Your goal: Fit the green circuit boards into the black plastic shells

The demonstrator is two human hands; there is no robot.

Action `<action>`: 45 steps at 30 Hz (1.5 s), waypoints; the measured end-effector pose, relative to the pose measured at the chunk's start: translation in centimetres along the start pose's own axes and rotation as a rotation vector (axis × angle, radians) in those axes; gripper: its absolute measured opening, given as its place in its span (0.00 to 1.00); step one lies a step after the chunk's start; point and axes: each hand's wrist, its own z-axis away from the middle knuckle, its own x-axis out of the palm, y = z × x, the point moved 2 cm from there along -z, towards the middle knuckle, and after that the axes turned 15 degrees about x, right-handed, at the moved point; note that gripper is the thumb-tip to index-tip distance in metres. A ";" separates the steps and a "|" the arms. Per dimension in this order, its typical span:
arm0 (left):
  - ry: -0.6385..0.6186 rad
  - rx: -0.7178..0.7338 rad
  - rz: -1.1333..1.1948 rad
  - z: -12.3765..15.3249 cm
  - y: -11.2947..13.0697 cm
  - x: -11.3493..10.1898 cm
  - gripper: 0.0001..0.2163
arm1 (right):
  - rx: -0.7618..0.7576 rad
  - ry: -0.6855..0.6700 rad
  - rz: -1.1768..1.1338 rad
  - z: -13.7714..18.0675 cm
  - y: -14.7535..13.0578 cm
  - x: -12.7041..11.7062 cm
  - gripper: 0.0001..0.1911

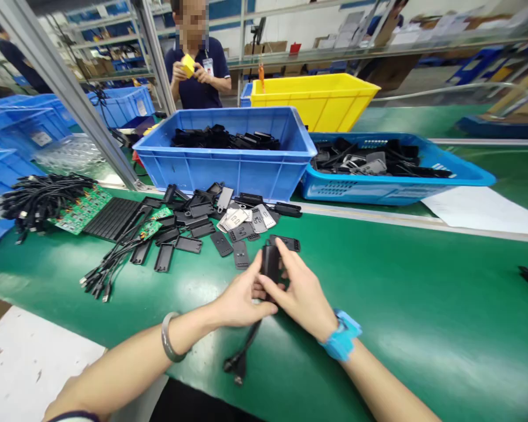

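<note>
Between my two hands is a small black plastic case (270, 262), held upright over the green table. A short black cable (246, 346) hangs from its lower end, with plugs resting near the table's front. My left hand (242, 293) grips the case from the left, fingers wrapped behind it. From the right, my right hand (301, 287) closes on it with thumb and fingers. Just beyond lie flat dark cover plates (241, 255) and pale metallic plates (235, 218). Several black case shells (163, 258) are scattered to the left. What is inside the held case is hidden.
Cables with connectors (103, 272) and green circuit boards (81, 211) lie at left. A blue bin (224, 170) and a blue basket (378, 190) of black parts stand behind, with a yellow bin (312, 97) farther back. A person (202, 64) across the table holds a yellow object.
</note>
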 end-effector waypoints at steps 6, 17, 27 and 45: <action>0.061 0.182 -0.438 -1.0 1.6 -1.9 0.34 | 0.106 0.256 0.617 -3.6 7.8 -4.7 0.28; 0.461 -0.229 -1.703 3.8 12.9 -19.5 0.18 | -0.047 0.298 0.646 -2.5 4.2 -5.1 0.20; 1.289 0.437 -1.489 8.8 19.7 -17.9 0.12 | -0.016 -0.155 -0.173 -0.4 0.3 -2.7 0.13; 0.106 0.053 -1.842 -5.5 8.4 -12.9 0.22 | 0.122 -0.139 -0.551 0.9 -0.9 -3.2 0.25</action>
